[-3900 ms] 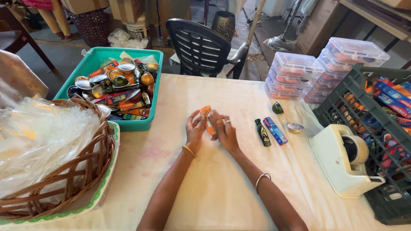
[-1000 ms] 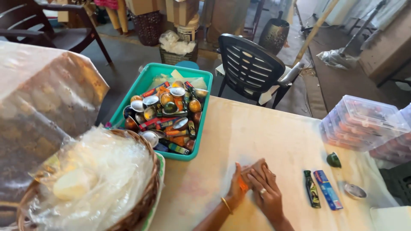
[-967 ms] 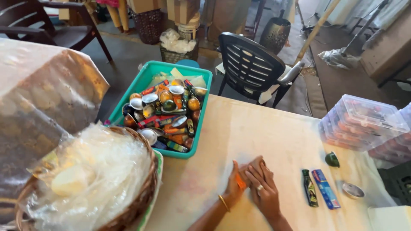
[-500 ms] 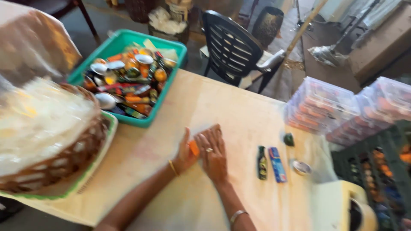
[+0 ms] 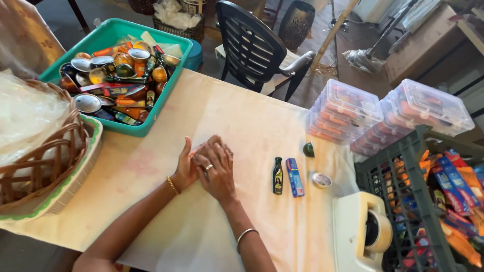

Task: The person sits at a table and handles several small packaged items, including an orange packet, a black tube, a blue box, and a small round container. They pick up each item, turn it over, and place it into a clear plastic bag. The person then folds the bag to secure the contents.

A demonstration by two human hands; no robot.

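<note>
My left hand point(image 5: 185, 170) and my right hand point(image 5: 218, 172) rest pressed together on the cream tablecloth point(image 5: 242, 116) at the table's middle. The right hand's fingers lie over the left hand's fingers. The small orange item they held a moment ago is hidden between them. Both wrists wear thin bangles, and the right hand wears a ring. Just right of the hands lie a small dark bottle point(image 5: 278, 176) and a slim blue box point(image 5: 294, 177).
A teal tray point(image 5: 151, 122) of small tins and packets sits at the far left, a wicker basket point(image 5: 48, 166) holding clear plastic nearer left. Right side: clear lidded boxes point(image 5: 348, 108), a dark crate point(image 5: 398, 194) of packets, a white tape dispenser point(image 5: 359, 234), a round tin point(image 5: 321, 180). A black chair point(image 5: 254, 48) stands behind.
The view swung left and back again. The hands stayed together at the table's middle, and the orange item visible between them earlier is now covered by the fingers.
</note>
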